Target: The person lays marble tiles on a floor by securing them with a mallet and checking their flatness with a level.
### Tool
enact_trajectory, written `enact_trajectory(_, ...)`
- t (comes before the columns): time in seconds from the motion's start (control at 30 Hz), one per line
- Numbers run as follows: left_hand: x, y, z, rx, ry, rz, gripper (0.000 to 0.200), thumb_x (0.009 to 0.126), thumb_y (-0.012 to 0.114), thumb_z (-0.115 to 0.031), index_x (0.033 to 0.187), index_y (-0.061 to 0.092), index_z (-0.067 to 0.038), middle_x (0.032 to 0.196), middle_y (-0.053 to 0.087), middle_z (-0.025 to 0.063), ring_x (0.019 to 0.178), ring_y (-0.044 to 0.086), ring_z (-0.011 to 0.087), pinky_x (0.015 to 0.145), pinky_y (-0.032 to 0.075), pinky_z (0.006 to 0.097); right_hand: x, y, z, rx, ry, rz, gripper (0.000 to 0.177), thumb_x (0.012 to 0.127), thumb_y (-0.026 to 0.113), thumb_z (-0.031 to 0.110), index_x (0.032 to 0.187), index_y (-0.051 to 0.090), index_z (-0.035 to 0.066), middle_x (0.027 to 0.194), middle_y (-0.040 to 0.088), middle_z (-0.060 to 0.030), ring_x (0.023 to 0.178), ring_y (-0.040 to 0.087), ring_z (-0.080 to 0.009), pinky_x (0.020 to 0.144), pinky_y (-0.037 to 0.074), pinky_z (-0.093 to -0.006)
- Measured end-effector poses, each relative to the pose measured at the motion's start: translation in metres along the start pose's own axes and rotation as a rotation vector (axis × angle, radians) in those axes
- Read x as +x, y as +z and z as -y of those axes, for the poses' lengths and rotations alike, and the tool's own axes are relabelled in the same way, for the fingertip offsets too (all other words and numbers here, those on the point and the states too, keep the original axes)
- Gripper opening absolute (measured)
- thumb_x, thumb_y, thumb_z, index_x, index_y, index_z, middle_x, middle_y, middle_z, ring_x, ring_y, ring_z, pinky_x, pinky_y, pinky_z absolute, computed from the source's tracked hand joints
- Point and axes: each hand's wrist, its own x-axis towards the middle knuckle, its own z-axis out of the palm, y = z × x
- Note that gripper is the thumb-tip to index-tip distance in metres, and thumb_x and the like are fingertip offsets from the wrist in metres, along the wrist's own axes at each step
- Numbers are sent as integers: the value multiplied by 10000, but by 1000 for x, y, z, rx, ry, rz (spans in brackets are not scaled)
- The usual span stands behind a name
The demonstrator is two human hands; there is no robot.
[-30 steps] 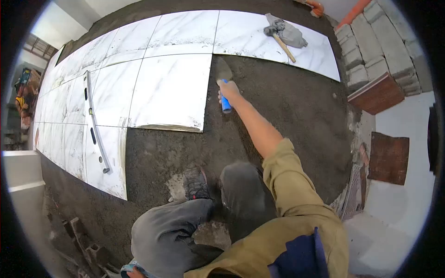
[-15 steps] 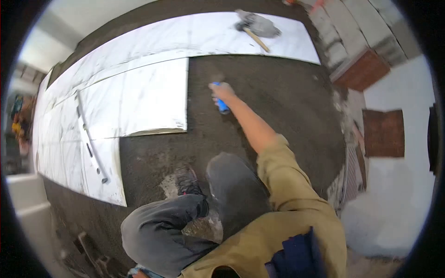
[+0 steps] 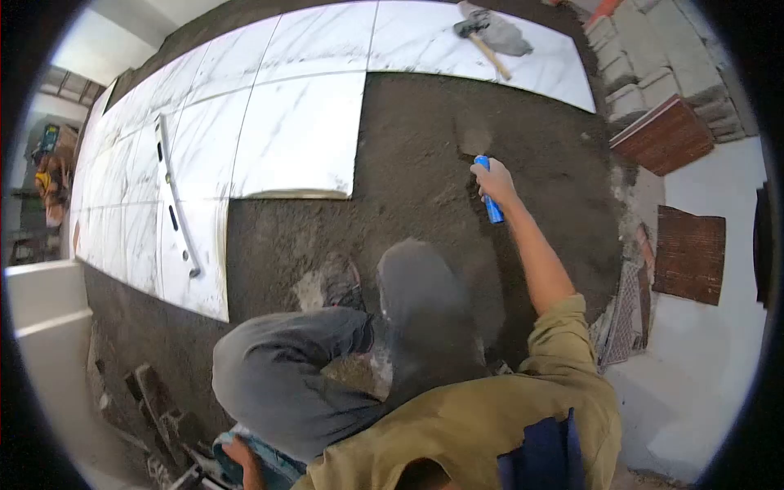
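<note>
In the head view, my right hand (image 3: 496, 181) is closed round the blue handle of a trowel (image 3: 488, 204). Its blade touches the dark mortar bed (image 3: 416, 147), right of the laid tiles. Low at the left, beside my bent knee, my left hand (image 3: 238, 454) grips the rim of what looks like a teal bucket (image 3: 273, 459), mostly hidden by my leg and shirt. White marble-patterned tiles (image 3: 302, 122) lie in rows at the left and along the far side. A spirit level (image 3: 170, 192) rests across some of them.
A hammer (image 3: 487, 51) lies on the far tile beside a grey crumpled bag (image 3: 508, 37). Concrete blocks (image 3: 645, 49) and brown tiles (image 3: 690, 253) stand along the right. Wood scraps (image 3: 155, 392) are at lower left. My shoe (image 3: 341, 282) is on the floor.
My right hand has moved right in the view with the trowel, whose blade now shows on the mortar. The view has shifted, and more of my left hand and the teal bucket shows.
</note>
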Motion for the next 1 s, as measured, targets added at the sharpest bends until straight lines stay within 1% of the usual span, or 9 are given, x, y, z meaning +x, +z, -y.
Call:
enact_trajectory(0.03,10,16,15,-170,-77,-163,343,829,610,-214,916,517,104,942,584,196,831,544,289,750,428,430,-9,10,3,5,14,28,418,850,606,325,966,575,-76,873,670,-255,718,699,-365,641,550,-454)
enact_trajectory(0.1,8,-5,2,46,-110,99,566,865,583,-183,1280,400,155,1285,483,296,1132,533,392,916,420,447,-25,29,7,-277,-225,78,460,840,606,356,1019,547,-63,924,652,-313,890,663,-443,762,520,-499)
enact_trajectory(0.13,3,-6,-6,52,-110,100,566,865,583,-183,1280,400,155,1285,483,296,1132,533,392,916,420,447,-35,38,10,-255,-181,137,498,848,596,389,1083,532,-46,982,634,-337,1010,597,-492,854,482,-520)
enact_trajectory(0.37,-9,-7,-21,1,-96,13,520,860,578,-191,1236,441,141,1186,549,276,1062,571,380,919,424,449,-41,34,30,-756,-470,527,495,868,558,451,1004,622,-20,991,651,-311,944,635,-469,839,500,-539)
enact_trajectory(0.5,-9,-12,-20,-59,-51,113,455,852,577,-220,1133,474,123,1068,574,230,973,566,362,875,433,440,48,22,29,-716,-370,19,492,890,541,457,989,625,-17,978,659,-302,938,649,-451,821,524,-526)
enact_trajectory(0.6,1,-6,5,-186,1,81,398,862,574,-217,1059,486,118,997,567,217,910,551,361,848,432,436,72,20,39,-723,-262,-114,506,899,535,478,1038,586,-6,972,660,-298,935,652,-445,803,529,-522)
enact_trajectory(0.83,23,-3,33,257,-60,127,575,870,605,-238,1242,450,173,1214,538,309,1103,547,391,961,420,444,41,45,53,-907,-435,298,481,907,530,473,1089,540,27,982,656,-297,953,636,-471,857,498,-549)
enact_trajectory(0.93,47,10,92,239,-48,-69,645,873,607,-264,1309,408,167,1280,514,316,1172,532,395,997,417,433,105,42,14,-655,-309,-241,486,909,547,448,1020,564,-25,894,652,-317,871,666,-453,771,530,-497)
enact_trajectory(1.0,50,9,83,159,-50,-23,646,875,608,-267,1311,407,165,1286,511,316,1175,530,395,998,417,432,90,22,28,-103,-16,-127,405,919,555,383,985,562,-16,746,627,-170,627,663,-289,553,540,-405)
